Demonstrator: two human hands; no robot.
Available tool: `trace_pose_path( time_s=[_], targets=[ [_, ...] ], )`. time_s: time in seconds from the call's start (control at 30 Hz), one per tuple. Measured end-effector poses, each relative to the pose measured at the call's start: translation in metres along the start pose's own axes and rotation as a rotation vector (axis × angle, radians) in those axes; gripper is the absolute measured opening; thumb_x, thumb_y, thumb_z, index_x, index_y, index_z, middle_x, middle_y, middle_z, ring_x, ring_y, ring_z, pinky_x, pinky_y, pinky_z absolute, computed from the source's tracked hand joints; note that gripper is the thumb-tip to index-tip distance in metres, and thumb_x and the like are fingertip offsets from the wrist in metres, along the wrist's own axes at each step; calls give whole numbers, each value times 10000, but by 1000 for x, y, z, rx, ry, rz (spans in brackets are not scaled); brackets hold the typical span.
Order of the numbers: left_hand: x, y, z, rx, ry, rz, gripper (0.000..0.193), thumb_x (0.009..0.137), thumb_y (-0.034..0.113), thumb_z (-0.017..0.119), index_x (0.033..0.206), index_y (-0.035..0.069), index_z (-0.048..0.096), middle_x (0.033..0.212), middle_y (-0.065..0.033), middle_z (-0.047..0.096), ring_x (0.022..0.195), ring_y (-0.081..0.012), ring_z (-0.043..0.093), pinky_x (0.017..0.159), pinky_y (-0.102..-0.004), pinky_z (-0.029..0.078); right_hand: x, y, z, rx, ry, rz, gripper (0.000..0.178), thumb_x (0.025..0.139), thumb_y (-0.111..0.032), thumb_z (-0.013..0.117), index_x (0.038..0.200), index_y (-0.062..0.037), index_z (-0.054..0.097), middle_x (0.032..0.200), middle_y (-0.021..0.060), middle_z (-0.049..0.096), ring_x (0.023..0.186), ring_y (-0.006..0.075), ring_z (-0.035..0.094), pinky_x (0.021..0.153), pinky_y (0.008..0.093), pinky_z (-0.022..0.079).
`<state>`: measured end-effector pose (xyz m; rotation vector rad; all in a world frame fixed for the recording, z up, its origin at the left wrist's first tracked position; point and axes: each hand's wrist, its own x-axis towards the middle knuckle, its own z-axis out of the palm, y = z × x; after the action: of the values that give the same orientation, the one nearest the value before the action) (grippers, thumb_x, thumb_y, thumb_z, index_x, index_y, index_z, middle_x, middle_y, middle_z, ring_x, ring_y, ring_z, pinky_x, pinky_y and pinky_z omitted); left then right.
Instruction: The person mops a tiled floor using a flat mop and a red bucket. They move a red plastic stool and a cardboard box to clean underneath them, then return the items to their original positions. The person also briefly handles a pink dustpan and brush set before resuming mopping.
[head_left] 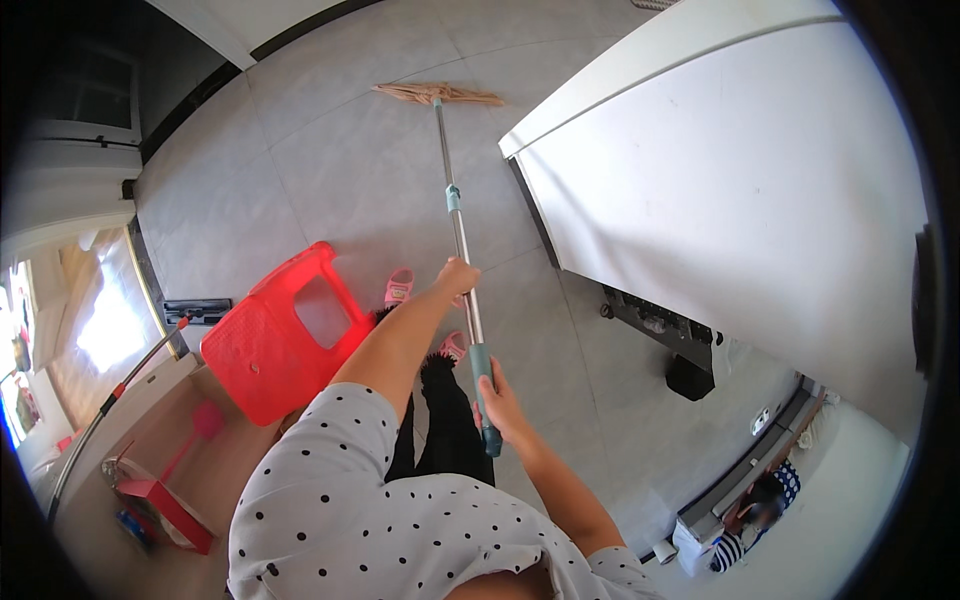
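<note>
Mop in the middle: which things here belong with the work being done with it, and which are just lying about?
Belong to the job:
- mop, left hand on its metal pole, right hand on its green grip
- grey tiled floor

Apparently just lying about:
- red plastic stool
- red-jointed pole
- black container

Dwelling interior, apparently a home: large grey floor tiles [340, 190]; broad white flat-panelled cabinet [720, 180]; red plastic stool [255, 360]; pink open slippers [399, 287]; adjoining sunlit brown wooden floor [110, 320].
</note>
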<state>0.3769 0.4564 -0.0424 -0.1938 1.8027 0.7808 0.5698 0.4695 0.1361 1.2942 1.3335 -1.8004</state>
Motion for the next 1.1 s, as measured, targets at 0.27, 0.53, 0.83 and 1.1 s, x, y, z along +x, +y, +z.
trace_pose_path(
  time_s=[0.27, 0.53, 0.83, 1.1],
  targets=[
    [-106, -90, 57, -61, -217, -60, 466, 754, 252, 472, 919, -136, 273, 644, -203, 506, 415, -283, 537, 333, -393, 459, -111, 104, -12, -290, 86, -140, 474, 867, -208, 399, 1297, -126, 217, 793, 66, 516, 678, 155, 513, 615, 273, 434],
    [-130, -79, 24, 42, -240, 126, 536, 755, 316, 496, 933, -152, 304, 674, -208, 541, 500, -284, 588, 435, -354, 490, -158, 16, 23, -339, 225, -49, 510, 857, -259, 445, 1301, -105, 245, 899, 94, 542, 786, 170, 513, 706, 263, 409],
    [-15, 17, -62, -742, -77, -105, 278, 736, 129, 508, 918, -46, 392, 650, -143, 542, 457, -220, 561, 359, -349, 454, -44, -54, 92, 173, 159, -22, 489, 867, -242, 420, 1309, -203, 214, 594, 30, 434, 431, 86, 413, 391, 232, 378],
    [-60, -15, -42, -321, -14, -165, 298, 718, 153, 474, 893, -73, 388, 681, -164, 542, 445, -217, 557, 342, -337, 437, -80, -34, 76, 215, 2, 192, 498, 885, -232, 386, 1323, -157, 160, 752, 71, 498, 620, 119, 515, 549, 251, 450]
  ],
)
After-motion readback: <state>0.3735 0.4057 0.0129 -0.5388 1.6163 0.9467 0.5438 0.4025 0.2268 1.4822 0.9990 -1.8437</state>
